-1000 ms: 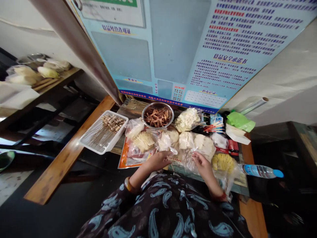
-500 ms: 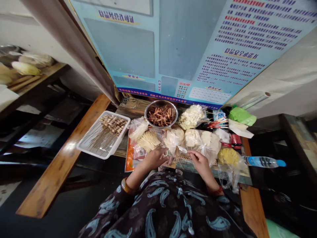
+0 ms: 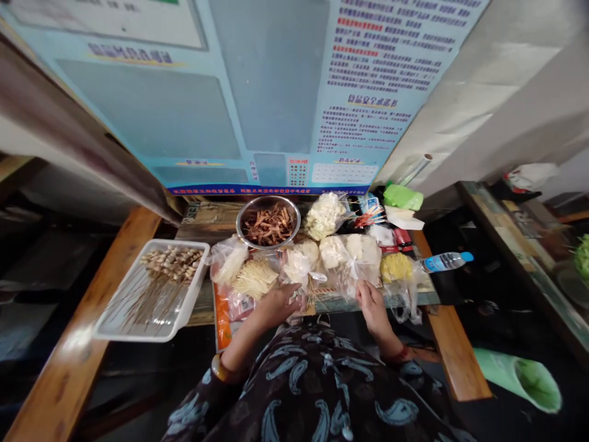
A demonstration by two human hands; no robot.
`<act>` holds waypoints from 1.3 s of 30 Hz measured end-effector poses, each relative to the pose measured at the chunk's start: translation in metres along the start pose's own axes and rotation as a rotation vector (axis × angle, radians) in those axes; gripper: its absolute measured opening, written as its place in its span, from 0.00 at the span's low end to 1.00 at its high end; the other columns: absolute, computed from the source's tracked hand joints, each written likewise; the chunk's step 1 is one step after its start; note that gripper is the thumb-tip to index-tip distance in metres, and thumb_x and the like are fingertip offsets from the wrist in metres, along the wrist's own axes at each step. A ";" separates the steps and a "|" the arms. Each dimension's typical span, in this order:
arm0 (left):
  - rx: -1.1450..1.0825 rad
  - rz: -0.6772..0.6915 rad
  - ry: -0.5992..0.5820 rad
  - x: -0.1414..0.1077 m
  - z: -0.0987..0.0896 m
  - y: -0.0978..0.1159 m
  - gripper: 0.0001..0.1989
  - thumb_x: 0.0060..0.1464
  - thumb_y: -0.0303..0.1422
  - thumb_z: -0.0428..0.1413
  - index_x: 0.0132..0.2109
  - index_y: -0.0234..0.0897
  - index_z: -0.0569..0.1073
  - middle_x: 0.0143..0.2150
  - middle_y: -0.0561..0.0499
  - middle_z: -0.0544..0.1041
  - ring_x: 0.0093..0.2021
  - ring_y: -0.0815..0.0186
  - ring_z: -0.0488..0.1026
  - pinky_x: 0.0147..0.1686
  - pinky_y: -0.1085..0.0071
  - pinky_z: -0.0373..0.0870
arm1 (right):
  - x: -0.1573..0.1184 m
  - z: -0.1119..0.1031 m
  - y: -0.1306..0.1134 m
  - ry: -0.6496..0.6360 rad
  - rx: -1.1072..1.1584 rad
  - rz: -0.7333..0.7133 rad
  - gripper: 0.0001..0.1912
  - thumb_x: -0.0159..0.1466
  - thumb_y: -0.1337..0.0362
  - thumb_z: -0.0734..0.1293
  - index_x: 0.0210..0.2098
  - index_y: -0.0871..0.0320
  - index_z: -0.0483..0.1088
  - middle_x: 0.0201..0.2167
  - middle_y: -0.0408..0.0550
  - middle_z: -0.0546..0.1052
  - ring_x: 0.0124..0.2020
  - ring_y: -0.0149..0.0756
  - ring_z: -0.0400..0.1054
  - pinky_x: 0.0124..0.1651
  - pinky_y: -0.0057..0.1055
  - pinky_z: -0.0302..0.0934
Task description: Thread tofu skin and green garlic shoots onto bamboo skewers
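Note:
My left hand [image 3: 281,305] lies at the front edge of the table, fingers curled together. It is just below a clear bag of pale food [image 3: 299,259]; whatever is in the fingers is too small to make out. Thin wooden skewers [image 3: 313,301] stick out beside it. My right hand [image 3: 372,305] pinches the lower edge of a clear plastic bag [image 3: 353,275] that holds white pieces. Left of centre lie pale enoki-like strands [image 3: 254,278] in plastic. A white tray [image 3: 181,319] at the left holds several skewers threaded with small brownish pieces [image 3: 172,263].
Behind the bags stands a steel bowl [image 3: 238,230] of reddish-brown strips, with a bag of white florets [image 3: 326,215] beside it. To the right are a yellow bagged food [image 3: 396,268], a water bottle [image 3: 447,262] and a green bag [image 3: 403,197]. A blue notice board [image 3: 276,86] rises behind.
The view has turned to the right, so the table appears farther left. My right hand has moved right, away from my left hand, to the bag of white pieces.

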State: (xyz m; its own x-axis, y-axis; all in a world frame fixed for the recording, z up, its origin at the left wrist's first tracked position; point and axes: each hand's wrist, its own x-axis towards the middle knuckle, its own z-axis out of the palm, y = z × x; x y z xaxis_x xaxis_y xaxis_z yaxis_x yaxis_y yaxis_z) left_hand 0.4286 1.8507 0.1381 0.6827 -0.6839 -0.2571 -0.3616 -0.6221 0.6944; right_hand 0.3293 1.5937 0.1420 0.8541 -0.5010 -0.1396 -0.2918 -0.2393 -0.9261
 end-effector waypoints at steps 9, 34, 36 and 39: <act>0.063 0.096 -0.130 0.036 0.001 0.040 0.26 0.62 0.37 0.52 0.65 0.35 0.66 0.64 0.39 0.72 0.62 0.55 0.71 0.62 0.59 0.65 | -0.002 -0.027 0.021 0.093 -0.008 -0.028 0.28 0.68 0.40 0.56 0.22 0.54 0.61 0.19 0.41 0.64 0.23 0.33 0.59 0.29 0.30 0.55; 0.116 -0.214 0.206 -0.007 0.015 -0.068 0.24 0.59 0.33 0.56 0.62 0.37 0.68 0.68 0.36 0.64 0.66 0.50 0.65 0.64 0.53 0.63 | 0.057 0.074 0.052 -0.499 -0.514 -0.468 0.33 0.63 0.59 0.65 0.67 0.55 0.60 0.64 0.57 0.66 0.64 0.50 0.61 0.64 0.46 0.60; 0.098 -0.258 0.211 -0.011 0.018 -0.082 0.24 0.60 0.35 0.56 0.62 0.37 0.68 0.67 0.37 0.65 0.65 0.52 0.67 0.64 0.56 0.63 | 0.056 0.085 0.060 -0.552 -0.582 -0.489 0.30 0.63 0.62 0.65 0.64 0.55 0.63 0.62 0.57 0.69 0.65 0.50 0.60 0.65 0.47 0.58; 0.034 -0.220 0.186 -0.006 0.023 -0.090 0.22 0.60 0.35 0.55 0.60 0.37 0.70 0.62 0.40 0.71 0.64 0.55 0.67 0.64 0.59 0.63 | 0.057 0.091 0.070 -0.572 -0.631 -0.481 0.25 0.63 0.64 0.64 0.60 0.57 0.68 0.57 0.58 0.72 0.61 0.50 0.64 0.63 0.47 0.59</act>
State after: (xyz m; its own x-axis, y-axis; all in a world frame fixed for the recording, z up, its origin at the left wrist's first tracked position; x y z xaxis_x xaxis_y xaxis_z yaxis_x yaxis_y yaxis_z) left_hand 0.4426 1.9018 0.0621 0.8508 -0.4514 -0.2692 -0.2111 -0.7625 0.6116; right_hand 0.3964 1.6241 0.0377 0.9735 0.2061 -0.0993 0.1081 -0.7969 -0.5944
